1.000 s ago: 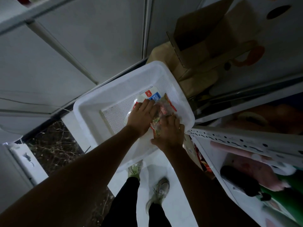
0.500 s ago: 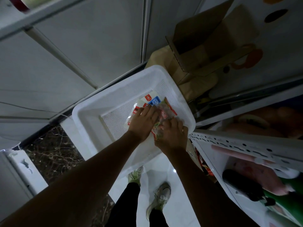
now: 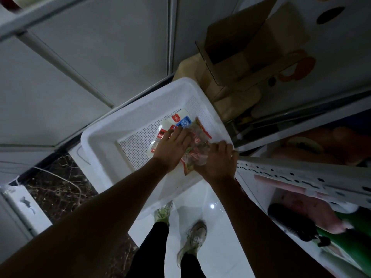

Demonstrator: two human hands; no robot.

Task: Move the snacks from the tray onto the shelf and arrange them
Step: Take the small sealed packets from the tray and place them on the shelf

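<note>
A white perforated tray (image 3: 128,125) stands on the floor below me. In its far right corner a clear snack bag (image 3: 197,140) with red edges lies on top of a white snack packet (image 3: 176,119) with red and blue labels. My left hand (image 3: 172,147) lies on the left side of the clear bag and on the white packet, fingers fairly straight. My right hand (image 3: 217,159) grips the bag's right, near end with curled fingers. The white shelf (image 3: 301,173) is immediately to the right of the tray.
The shelf holds pink packs (image 3: 313,211), a green bottle (image 3: 355,223) and a black item (image 3: 291,223). An open cardboard box (image 3: 241,47) sits on tan bags beyond the tray. My feet (image 3: 192,239) stand on the white floor tile near the tray.
My right hand has slid a little right toward the tray's rim while holding the clear bag. My left hand stays on the packets.
</note>
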